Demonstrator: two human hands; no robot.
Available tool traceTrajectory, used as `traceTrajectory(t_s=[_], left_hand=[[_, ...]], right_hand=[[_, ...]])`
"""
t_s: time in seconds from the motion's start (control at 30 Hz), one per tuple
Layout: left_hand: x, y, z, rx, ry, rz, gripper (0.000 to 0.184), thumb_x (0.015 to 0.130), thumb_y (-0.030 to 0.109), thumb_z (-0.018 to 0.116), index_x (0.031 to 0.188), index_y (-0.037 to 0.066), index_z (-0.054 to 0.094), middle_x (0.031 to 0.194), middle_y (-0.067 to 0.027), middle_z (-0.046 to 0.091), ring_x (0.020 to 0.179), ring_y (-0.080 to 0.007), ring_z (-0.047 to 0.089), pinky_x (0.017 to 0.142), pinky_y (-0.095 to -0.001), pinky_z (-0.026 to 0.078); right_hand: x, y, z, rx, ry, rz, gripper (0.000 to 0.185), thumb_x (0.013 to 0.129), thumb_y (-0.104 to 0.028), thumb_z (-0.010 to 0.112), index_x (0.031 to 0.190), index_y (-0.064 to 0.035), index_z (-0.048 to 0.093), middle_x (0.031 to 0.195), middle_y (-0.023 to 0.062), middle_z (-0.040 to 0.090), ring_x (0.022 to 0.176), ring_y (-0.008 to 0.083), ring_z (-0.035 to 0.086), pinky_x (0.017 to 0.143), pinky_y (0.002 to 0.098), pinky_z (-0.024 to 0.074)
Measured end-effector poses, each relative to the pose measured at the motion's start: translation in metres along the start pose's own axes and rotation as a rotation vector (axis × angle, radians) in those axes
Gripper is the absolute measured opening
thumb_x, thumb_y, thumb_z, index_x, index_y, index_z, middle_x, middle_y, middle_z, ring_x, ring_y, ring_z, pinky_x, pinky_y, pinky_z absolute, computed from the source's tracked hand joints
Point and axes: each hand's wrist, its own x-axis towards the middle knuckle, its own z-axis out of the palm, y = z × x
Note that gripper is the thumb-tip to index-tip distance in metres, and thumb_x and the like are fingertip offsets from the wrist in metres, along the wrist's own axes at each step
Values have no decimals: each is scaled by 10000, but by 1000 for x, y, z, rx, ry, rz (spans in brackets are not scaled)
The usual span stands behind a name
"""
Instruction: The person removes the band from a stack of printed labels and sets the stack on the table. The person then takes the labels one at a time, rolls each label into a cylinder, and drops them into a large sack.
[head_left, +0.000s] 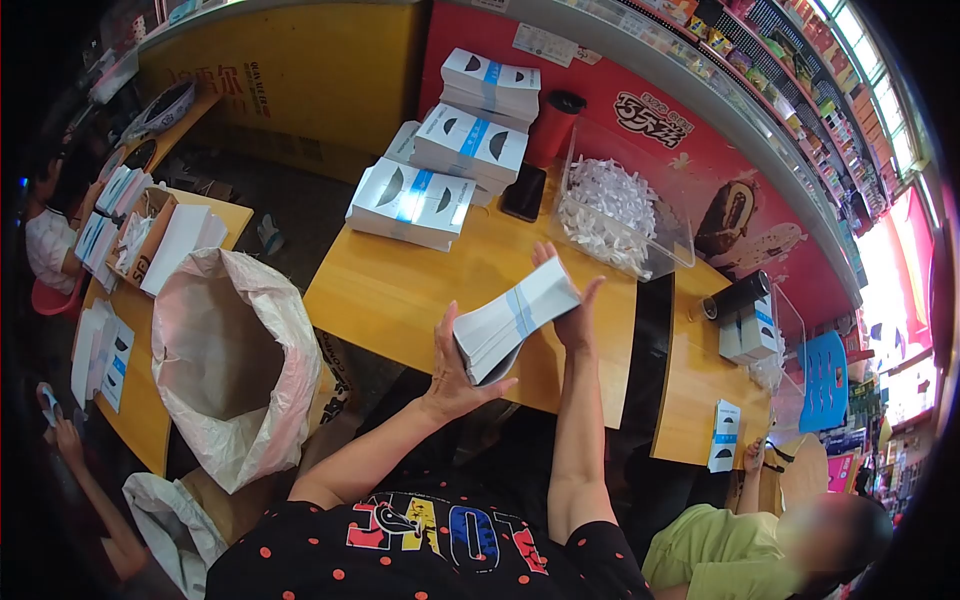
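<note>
A thick stack of white paper pieces [500, 330], wrapped round its middle by a pale blue band, is held tilted above the wooden table [390, 290]. My left hand [455, 375] grips its left end, thumb along the lower side. At the other end my right hand [577, 318] presses its palm and fingers, thumb pointing up to the right. Further back, several similar banded bundles [411, 203] with black half-round prints stand piled up. A black phone [524, 193] lies beside them.
A clear bin [672, 235] of white paper scraps [610, 205] and a red tumbler [548, 140] stand at the back. A large white sack [185, 370] is open at left. Beside me on the right sits a person in a green shirt [715, 550]; other people work at left.
</note>
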Motion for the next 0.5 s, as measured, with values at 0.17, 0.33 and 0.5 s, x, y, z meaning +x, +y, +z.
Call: traceTrajectory(t_s=[0.17, 0.33, 0.5], left_hand=[[1, -3, -5, 71, -44, 14, 1091, 643, 70, 759, 1417, 53, -10, 1232, -174, 364, 1150, -319, 394, 984, -433, 326], [7, -18, -4, 30, 22, -5, 1026, 657, 80, 745, 1413, 31, 53, 1244, -186, 356, 1121, -348, 413, 955, -432, 353], [15, -15, -13, -87, -26, -36, 985, 657, 66, 754, 1395, 52, 101, 1190, -172, 416, 1081, -332, 461, 924, -413, 385]], right_hand=[[0, -5, 4, -35, 8, 37, 1079, 752, -838, 107, 1406, -1, 295, 1314, 145, 478, 1211, 251, 442, 1037, 353, 306], [-9, -2, -5, -19, 41, 33, 1047, 766, -829, 121, 1385, -14, 343, 1246, 140, 529, 1146, 236, 494, 997, 344, 353], [-13, 0, -5, 14, 104, 3, 941, 824, -774, 173, 1352, -29, 401, 1221, 142, 550, 1140, 228, 500, 996, 337, 348]])
